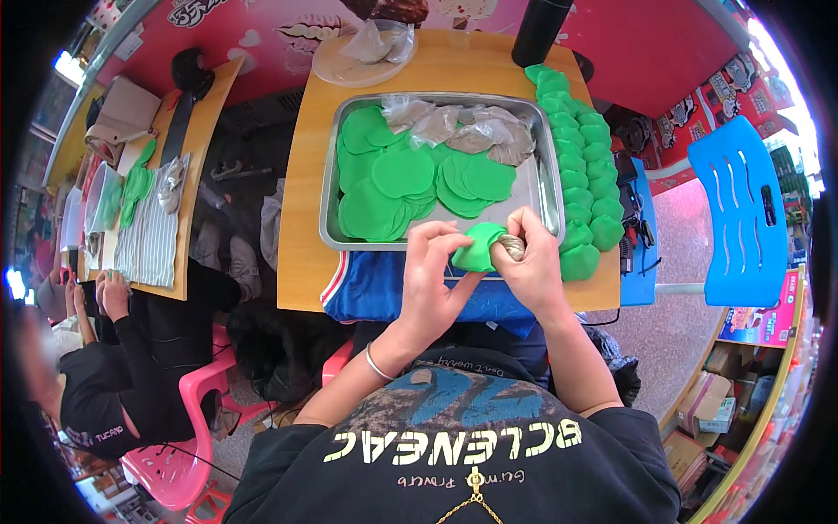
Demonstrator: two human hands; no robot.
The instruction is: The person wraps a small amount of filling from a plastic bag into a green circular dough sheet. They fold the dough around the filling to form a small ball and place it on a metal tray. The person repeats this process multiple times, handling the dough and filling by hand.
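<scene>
My left hand (429, 269) pinches one side of a green round sheet (476, 251), just over the table's front edge. My right hand (536, 269) grips the other side, where a beige, ridged bundle (514, 247) sticks out of the folded sheet. What the bundle is made of is too small to tell. Beyond both hands lies a metal tray (538, 188) with overlapping flat green discs (403, 173). Along its far right side are clear plastic bags (471, 131) with greyish-brown contents. Right of the tray, rounded green bundles (573, 179) form long rows.
A wooden table (301, 175) carries the tray, a clear round lid (336, 68) with a bag on it, and a black cylinder (541, 33). Blue cloth (371, 284) hangs in front. A blue chair (742, 214) stands right; at left a person sits by another table (208, 144).
</scene>
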